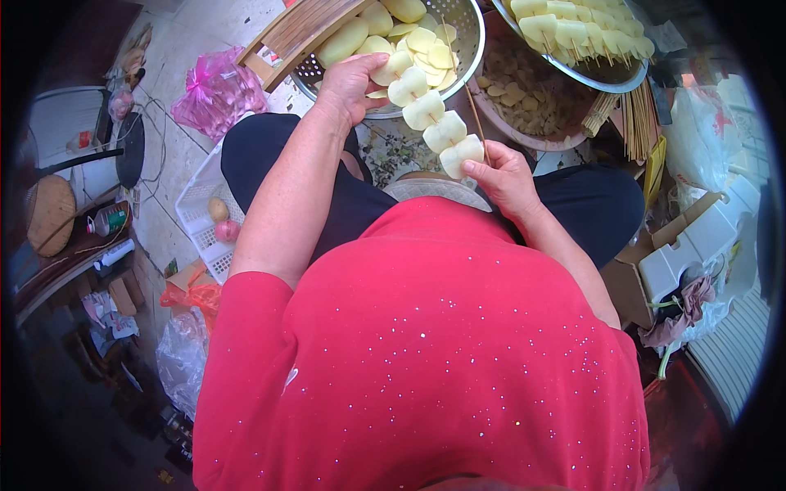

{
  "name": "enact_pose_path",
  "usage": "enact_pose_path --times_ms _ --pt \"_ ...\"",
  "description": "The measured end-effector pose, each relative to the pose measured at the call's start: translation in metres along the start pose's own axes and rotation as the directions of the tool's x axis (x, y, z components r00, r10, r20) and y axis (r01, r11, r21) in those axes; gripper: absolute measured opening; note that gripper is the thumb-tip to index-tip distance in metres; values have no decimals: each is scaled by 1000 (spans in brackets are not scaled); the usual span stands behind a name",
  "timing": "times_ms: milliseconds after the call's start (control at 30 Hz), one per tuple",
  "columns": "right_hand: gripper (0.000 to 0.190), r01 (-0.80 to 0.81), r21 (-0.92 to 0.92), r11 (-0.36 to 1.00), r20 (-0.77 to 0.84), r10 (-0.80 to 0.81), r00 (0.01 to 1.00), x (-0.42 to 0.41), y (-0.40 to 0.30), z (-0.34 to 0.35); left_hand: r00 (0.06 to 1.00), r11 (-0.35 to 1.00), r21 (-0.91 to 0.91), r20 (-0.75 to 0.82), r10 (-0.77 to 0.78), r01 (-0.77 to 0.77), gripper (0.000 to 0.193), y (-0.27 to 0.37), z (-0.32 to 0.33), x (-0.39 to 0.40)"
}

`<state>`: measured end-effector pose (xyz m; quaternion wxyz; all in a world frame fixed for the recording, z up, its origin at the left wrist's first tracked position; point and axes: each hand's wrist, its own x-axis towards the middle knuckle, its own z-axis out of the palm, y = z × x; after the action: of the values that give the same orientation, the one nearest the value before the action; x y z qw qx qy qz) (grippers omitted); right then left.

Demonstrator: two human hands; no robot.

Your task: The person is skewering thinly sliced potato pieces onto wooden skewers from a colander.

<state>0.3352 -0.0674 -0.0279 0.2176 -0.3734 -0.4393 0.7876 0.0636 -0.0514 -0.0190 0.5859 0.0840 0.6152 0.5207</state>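
Observation:
A bamboo skewer threaded with several pale potato slices (424, 110) slants between my hands, above the rim of a metal colander. My left hand (350, 86) grips the slice at its upper end; another slice edge shows below the fingers. At the lower end, my right hand (506, 178) pinches the last slice between thumb and fingers. A thin brown stick (474, 113) also rises from the right hand towards the colander. The colander (471, 37) holds peeled whole potatoes (345, 42) and loose potato slices (439, 56). A wooden slicer board (313, 30) rests across its left side.
At the upper right, a metal basin (632, 80) of skewered slices (571, 37) overhangs a pink tub (485, 110) of scraps. Bamboo sticks (635, 123) stand beside it. A pink plastic bag (218, 92) and white basket (202, 227) lie left; cardboard (626, 282) sits right.

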Motion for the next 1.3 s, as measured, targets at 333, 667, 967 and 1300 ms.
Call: enact_pose_path --times_ms 333,667,967,1300 --pt "22 15 40 999 -42 -13 999 9 6 -3 997 998 32 41 61 -62 28 -7 10 -10" --pt "21 73 -56 996 -36 -75 997 10 6 -2 983 978 -177 166 -80 109 40 -26 21 -22" --pt "20 69 -159 985 10 -69 998 12 6 -4 988 971 -202 104 -110 129 46 -32 30 -38" --pt "18 80 -27 996 -37 -81 996 3 -15 -6 984 976 -214 180 2 37 45 -43 18 -37"
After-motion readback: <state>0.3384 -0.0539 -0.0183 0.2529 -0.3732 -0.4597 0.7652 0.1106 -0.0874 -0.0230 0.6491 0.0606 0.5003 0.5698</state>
